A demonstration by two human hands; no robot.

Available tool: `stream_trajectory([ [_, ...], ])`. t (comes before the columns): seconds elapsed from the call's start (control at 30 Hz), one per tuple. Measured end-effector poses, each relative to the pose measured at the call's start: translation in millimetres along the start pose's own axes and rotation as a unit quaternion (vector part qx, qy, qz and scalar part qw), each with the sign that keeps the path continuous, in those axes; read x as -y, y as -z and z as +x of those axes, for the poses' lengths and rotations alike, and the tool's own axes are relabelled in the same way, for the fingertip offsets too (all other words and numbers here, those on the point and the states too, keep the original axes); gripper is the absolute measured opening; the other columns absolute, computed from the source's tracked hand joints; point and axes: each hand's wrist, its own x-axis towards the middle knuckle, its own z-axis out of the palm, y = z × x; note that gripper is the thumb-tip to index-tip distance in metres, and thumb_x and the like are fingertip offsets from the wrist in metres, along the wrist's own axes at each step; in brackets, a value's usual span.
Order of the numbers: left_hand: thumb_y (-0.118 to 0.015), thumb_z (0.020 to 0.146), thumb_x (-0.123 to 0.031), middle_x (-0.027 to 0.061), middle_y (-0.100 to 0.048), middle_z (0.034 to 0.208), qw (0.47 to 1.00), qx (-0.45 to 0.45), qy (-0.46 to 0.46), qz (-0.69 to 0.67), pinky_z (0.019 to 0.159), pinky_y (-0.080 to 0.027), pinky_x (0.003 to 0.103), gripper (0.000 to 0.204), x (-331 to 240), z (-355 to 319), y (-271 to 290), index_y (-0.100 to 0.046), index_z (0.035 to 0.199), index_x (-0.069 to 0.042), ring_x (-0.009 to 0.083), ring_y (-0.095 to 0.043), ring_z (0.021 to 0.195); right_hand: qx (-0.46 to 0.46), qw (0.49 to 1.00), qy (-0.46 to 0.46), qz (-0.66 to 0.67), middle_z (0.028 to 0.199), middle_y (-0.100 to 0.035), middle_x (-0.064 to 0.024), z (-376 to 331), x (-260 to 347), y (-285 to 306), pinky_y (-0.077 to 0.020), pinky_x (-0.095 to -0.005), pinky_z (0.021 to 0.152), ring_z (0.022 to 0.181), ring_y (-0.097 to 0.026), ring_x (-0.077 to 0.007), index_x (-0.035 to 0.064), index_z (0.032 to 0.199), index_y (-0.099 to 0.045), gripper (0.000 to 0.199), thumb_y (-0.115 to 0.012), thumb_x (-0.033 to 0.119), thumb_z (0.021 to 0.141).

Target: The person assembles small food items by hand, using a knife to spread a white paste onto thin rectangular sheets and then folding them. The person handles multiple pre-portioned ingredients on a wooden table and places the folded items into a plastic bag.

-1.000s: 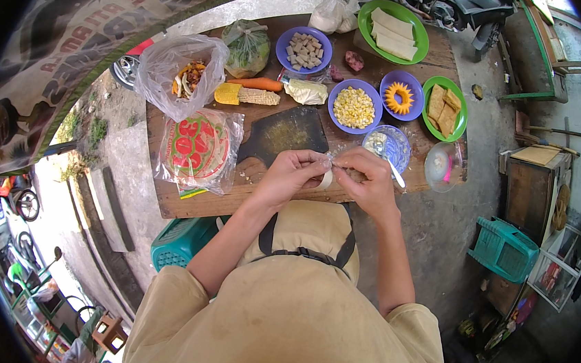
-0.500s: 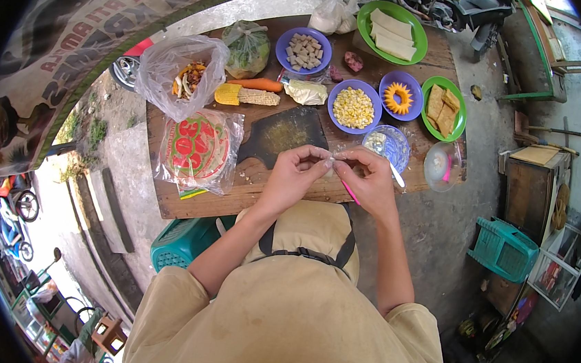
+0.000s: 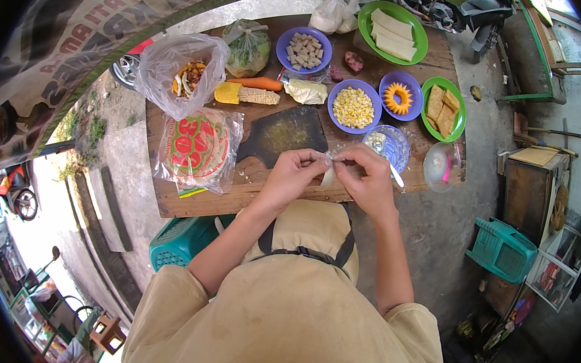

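Holding small pale piece (image 3: 328, 178) with fingers (image 3: 306, 156) of left hand (image 3: 292, 175) and right hand (image 3: 368, 180), pinched nearly closed with tips meeting at its upper end; cannot tell its exact shape. Located over near edge of wooden counter (image 3: 212, 204), beside dark cutting board (image 3: 288, 131). Noted just beyond right hand: blue bowl (image 3: 397, 149) with white spoon (image 3: 397, 175), then purple bowl (image 3: 331, 116) of corn kernels (image 3: 353, 108).

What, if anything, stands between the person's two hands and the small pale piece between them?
Nothing visible does. The left hand and the right hand meet at the small pale piece, both pinching at it. The dark board lies beyond, not in between.
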Motion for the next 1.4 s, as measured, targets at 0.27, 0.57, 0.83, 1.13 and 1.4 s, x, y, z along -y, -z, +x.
stream_trajectory([
  [0.27, -0.065, 0.099, -0.012, -0.0016, -0.068, 0.089, 0.997, 0.029, 0.046, -0.059, 0.064, -0.044, 0.019, 0.014, -9.4, -3.3, 0.4, -0.072, 0.106, -0.001, 0.0034, -0.058, 0.075, 0.000, 0.998, 0.059, -0.017, 0.091, -0.070, -0.0137, 3.2, 1.3, 2.9, -0.0550, -0.0358, 0.071, 0.082, -0.071, -0.0289, -0.0017, 0.090, -0.070, 0.012, -0.075, -0.001, 0.079],
  [0.57, -0.070, 0.097, -0.011, 0.0028, -0.072, 0.096, 0.997, 0.046, 0.021, -0.055, 0.071, -0.051, 0.020, 0.018, -14.8, -6.7, 4.7, -0.072, 0.111, 0.000, 0.0062, -0.066, 0.084, 0.016, 0.998, 0.059, -0.003, 0.092, -0.071, -0.0126, 2.8, 7.5, 7.5, -0.0551, -0.0343, 0.071, 0.082, -0.071, -0.0264, -0.0015, 0.093, -0.073, 0.015, -0.076, -0.002, 0.079],
  [0.83, -0.069, 0.097, -0.008, 0.0024, -0.073, 0.099, 0.999, 0.023, -0.024, 0.003, 0.073, -0.052, 0.020, 0.019, -8.0, -9.4, -3.1, -0.071, 0.114, 0.001, 0.0049, -0.065, 0.086, 0.013, 0.998, -0.042, 0.042, 0.094, -0.073, -0.0115, -1.9, 12.5, 10.7, -0.0537, -0.0310, 0.072, 0.083, -0.070, -0.0204, -0.0018, 0.098, -0.075, 0.017, -0.076, 0.002, 0.081],
  [1.13, -0.069, 0.097, -0.009, 0.0033, -0.072, 0.096, 0.996, 0.007, -0.065, 0.060, 0.072, -0.050, 0.019, 0.020, 0.1, -9.1, -5.6, -0.070, 0.113, 0.004, 0.0037, -0.063, 0.082, 0.008, 0.992, -0.115, 0.043, 0.090, -0.074, -0.0114, -9.4, 10.7, 4.3, -0.0509, -0.0287, 0.067, 0.078, -0.069, -0.0182, -0.0019, 0.102, -0.075, 0.019, -0.074, 0.007, 0.084],
  [1.4, -0.070, 0.098, -0.012, 0.0023, -0.072, 0.093, 0.992, 0.016, -0.101, 0.068, 0.071, -0.050, 0.020, 0.018, 4.9, -15.2, -6.8, -0.072, 0.107, 0.004, 0.0038, -0.062, 0.082, 0.006, 0.991, -0.119, 0.057, 0.090, -0.074, -0.0105, -20.9, 10.6, 2.9, -0.0493, -0.0278, 0.066, 0.078, -0.068, -0.0160, -0.0010, 0.102, -0.075, 0.019, -0.074, 0.007, 0.085],
])
